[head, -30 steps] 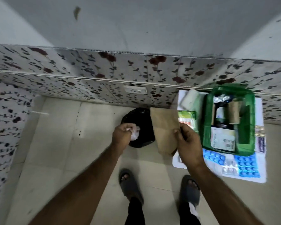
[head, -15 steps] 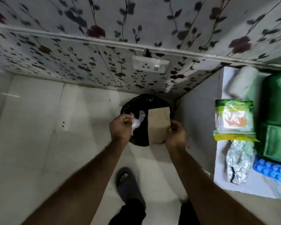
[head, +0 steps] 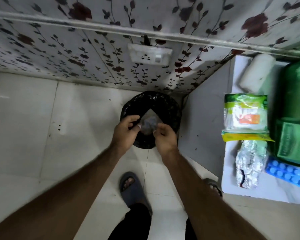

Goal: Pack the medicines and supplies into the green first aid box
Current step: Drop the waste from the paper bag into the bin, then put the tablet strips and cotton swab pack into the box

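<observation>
My left hand (head: 126, 132) and my right hand (head: 164, 137) hover over a black-lined bin (head: 151, 101) on the floor. Between them, inside the bin's mouth, lies a brown paper bag (head: 150, 116) with a crumpled bit of clear plastic on it, both blurred. My left hand's fingers are spread and hold nothing. My right hand's fingers curl at the paper's edge; whether they grip it is unclear. The green first aid box (head: 294, 94) stands on the white table (head: 229, 170) at the right edge, with a green carton (head: 293, 141) in it.
Beside the box lie a green-and-yellow packet (head: 244, 116), a foil strip (head: 249, 163), a blue blister pack (head: 287, 174) and a white roll (head: 256, 73). A wall socket (head: 150, 55) sits above the bin. My sandalled feet stand on the pale tiled floor (head: 24, 135).
The view swung left from the table to the bin. The paper bag and the plastic scrap went from my hands down into the bin's mouth; my left hand opened.
</observation>
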